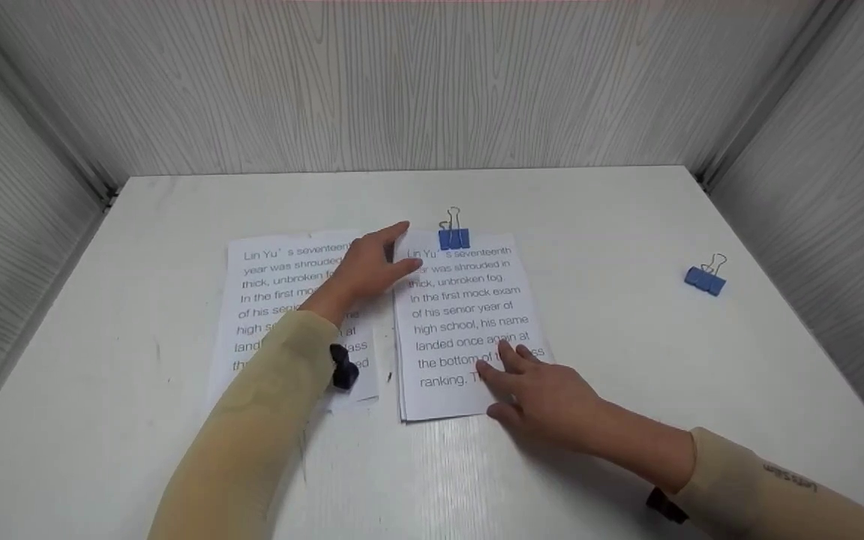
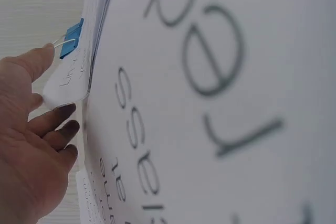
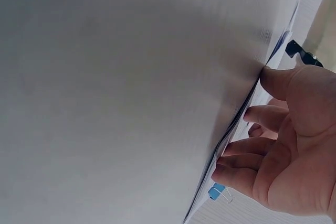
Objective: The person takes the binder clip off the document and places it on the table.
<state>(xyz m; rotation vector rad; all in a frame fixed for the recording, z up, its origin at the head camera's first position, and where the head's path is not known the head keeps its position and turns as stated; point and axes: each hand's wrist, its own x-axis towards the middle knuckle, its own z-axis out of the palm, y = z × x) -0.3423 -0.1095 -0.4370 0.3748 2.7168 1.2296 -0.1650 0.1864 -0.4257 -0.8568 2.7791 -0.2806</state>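
A stack of printed sheets (image 1: 466, 289) lies in front of me with a blue binder clip (image 1: 454, 238) at its top edge, wire handles pointing away. My left hand (image 1: 367, 268) is at the stack's upper left corner, index finger and thumb spread apart; in the left wrist view one finger overlaps the handle of the clip (image 2: 71, 39). With its fingers spread, my right hand (image 1: 556, 394) rests on the lower right part of the same stack. The right wrist view has its thumb and fingertips (image 3: 227, 174) at the paper's edge.
Another set of printed sheets (image 1: 233, 300) lies to the left, partly covered by my left forearm. A second blue binder clip (image 1: 705, 280) lies on the white table (image 1: 627, 210) at the right. Grey wood-grain panels (image 1: 402, 90) stand behind and on both sides.
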